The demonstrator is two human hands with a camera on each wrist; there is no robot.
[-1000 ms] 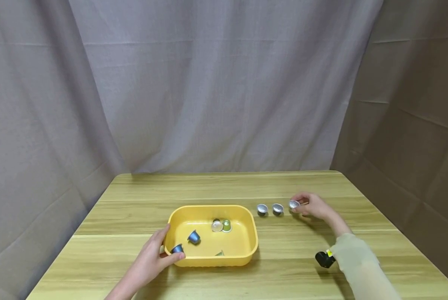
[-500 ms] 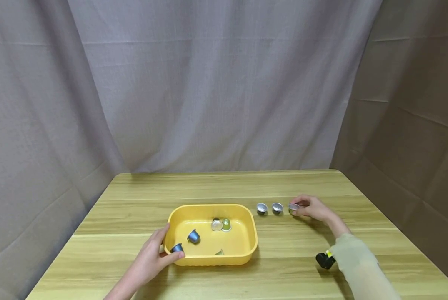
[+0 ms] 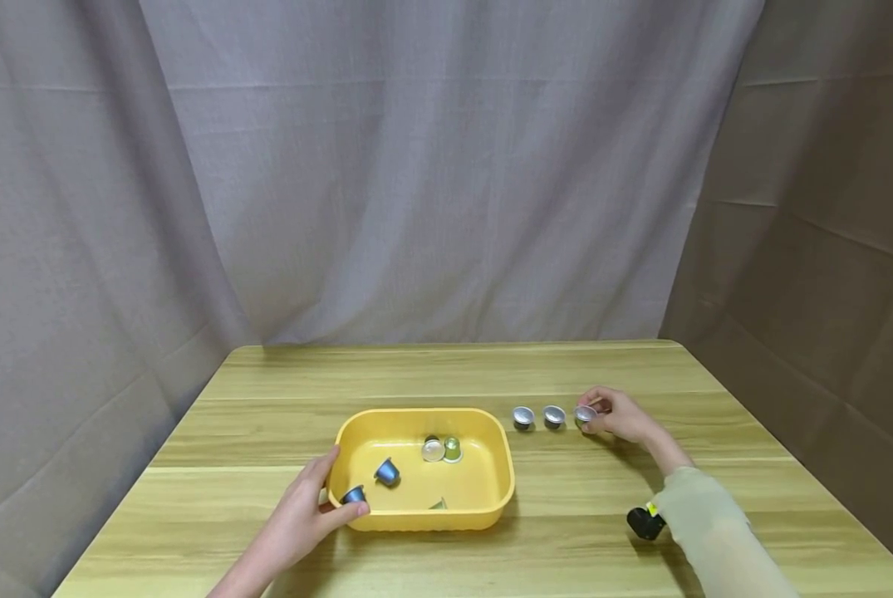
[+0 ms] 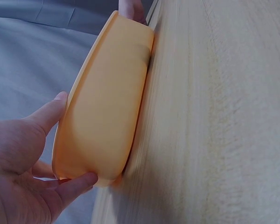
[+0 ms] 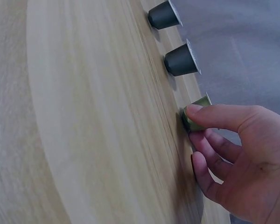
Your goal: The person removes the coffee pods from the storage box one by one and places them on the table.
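Table (image 3: 446, 374) — pale wood, grey curtain (image 3: 431, 166) behind.

Soft, even light falls from above, leaving only faint shadows under the yellow tray (image 3: 500, 490) and the right hand (image 3: 625, 417). The head view is sharp and free of glare. Both wrist views blur the near worktop (image 5: 74, 140) and tilt it steeply.
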